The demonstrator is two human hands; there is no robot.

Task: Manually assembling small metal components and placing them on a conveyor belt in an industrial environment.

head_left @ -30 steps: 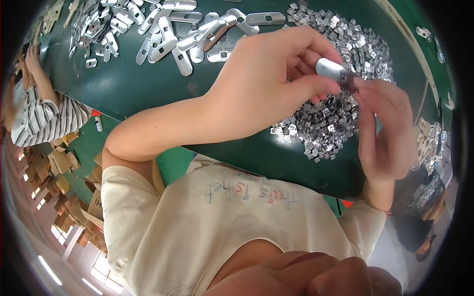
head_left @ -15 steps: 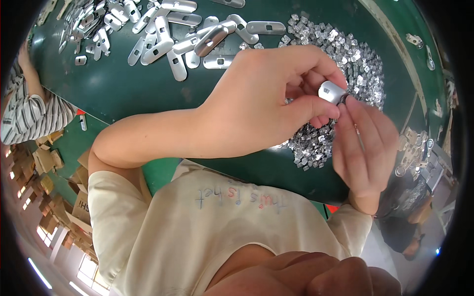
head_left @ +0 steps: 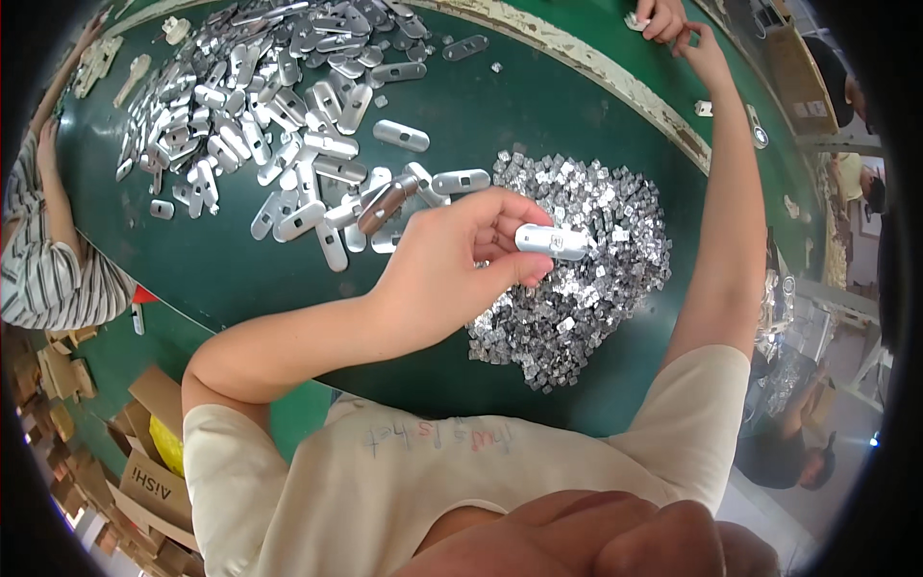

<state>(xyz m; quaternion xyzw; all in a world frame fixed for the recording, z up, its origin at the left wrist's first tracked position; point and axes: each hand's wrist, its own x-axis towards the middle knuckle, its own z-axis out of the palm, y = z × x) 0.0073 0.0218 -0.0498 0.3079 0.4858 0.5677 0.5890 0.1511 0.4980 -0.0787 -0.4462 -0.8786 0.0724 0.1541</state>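
My left hand (head_left: 452, 260) is closed on a silver metal plate (head_left: 550, 242), held by its near end between thumb and fingers. The plate is oblong with rounded ends, and a small square detail shows at its middle. Below it spreads a heap of small shiny metal cubes (head_left: 577, 317). My right hand (head_left: 707, 60) is stretched far out to the upper right, fingers bent and apart, with nothing plainly in them. Close to its fingertips is another person's hand (head_left: 663, 19), beside a small white piece (head_left: 636, 21).
Many oblong metal plates (head_left: 332, 144) lie in a loose pile at the far left. A pale worn ledge (head_left: 577, 72) curves across behind the dark green table (head_left: 433, 380). Another person's arm (head_left: 58, 192) rests at the left edge. Cardboard boxes (head_left: 154, 481) stand on the floor.
My right hand has let go of the plate and swung out to the far upper right. My left hand keeps the plate, its long face now showing. The view has shifted, revealing more of the table.
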